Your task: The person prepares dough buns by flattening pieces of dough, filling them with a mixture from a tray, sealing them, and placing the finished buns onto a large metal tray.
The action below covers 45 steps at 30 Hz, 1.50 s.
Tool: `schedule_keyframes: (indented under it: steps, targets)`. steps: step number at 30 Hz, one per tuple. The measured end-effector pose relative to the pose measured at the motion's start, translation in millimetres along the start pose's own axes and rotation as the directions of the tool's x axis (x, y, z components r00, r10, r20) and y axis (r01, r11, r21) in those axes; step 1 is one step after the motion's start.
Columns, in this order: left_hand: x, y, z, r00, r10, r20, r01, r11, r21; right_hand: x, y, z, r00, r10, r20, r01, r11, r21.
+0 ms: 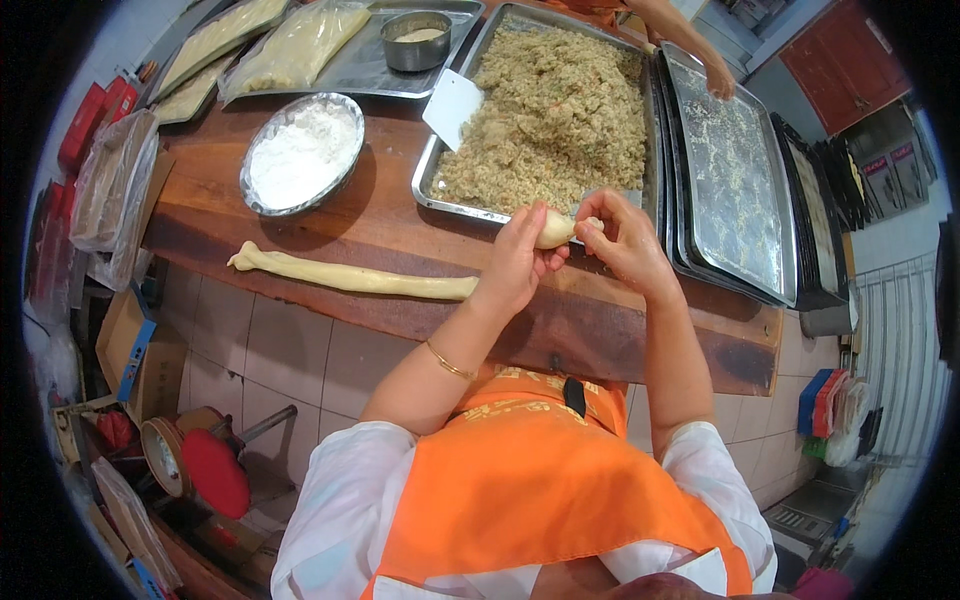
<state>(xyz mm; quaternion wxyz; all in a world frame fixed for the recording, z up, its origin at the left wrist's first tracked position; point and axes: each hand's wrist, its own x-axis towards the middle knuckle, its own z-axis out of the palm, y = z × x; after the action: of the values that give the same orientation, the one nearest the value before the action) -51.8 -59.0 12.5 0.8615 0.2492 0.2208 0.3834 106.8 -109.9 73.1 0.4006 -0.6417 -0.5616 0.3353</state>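
From afar, I see my left hand [520, 258] gripping a rounded pale-yellow dough piece [554, 233], my right hand [632, 246] pinching its right end.

- We are seeing a cream dough lump [555, 232].
- We are wearing an orange, yellow-printed apron [545, 490].
- We are seeing white powder [305, 145].
- We are viewing tan mixture [565, 115], perhaps green-flecked.

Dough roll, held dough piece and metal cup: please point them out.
Dough roll [350, 276]: head view, middle of its length.
Held dough piece [554, 232]: head view, exposed side.
Metal cup [418, 54]: head view, outer wall.
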Motion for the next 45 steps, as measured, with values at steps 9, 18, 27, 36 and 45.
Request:
schedule_keyframes:
  steps: [9, 18, 27, 36, 45]
  targets:
    - [-1.3, 9.6, -28.1, 0.964, -0.094, 0.25, 0.055, 0.986, 0.16, 1.1, -1.9, -2.8, 0.961, -0.264, 0.085, 0.274, 0.952, -0.139]
    - [-15.6, 20.0, -6.3, 0.989, -0.076, 0.124, 0.023, 0.925, 0.379, -7.3, -14.5, 1.7, 0.921, -0.382, 0.082, 0.39, 0.892, -0.228]
    - [-9.6, 11.5, -16.4, 0.962, -0.102, 0.251, 0.024, 0.955, 0.295, -12.6, -19.3, -3.4, 0.886, -0.445, 0.132, 0.464, 0.843, -0.273]
    - [-13.4, 11.8, -4.2, 0.95, -0.124, 0.288, -0.037, 0.868, 0.496, -31.2, -29.9, -15.6, 0.89, -0.386, 0.242, 0.449, 0.833, -0.322]
    - [-29.7, -24.5, -29.3, 0.859, -0.04, 0.51, -0.455, 0.399, 0.797, -72.1, 29.4, 2.9, 0.966, -0.221, -0.137, 0.246, 0.949, 0.197]
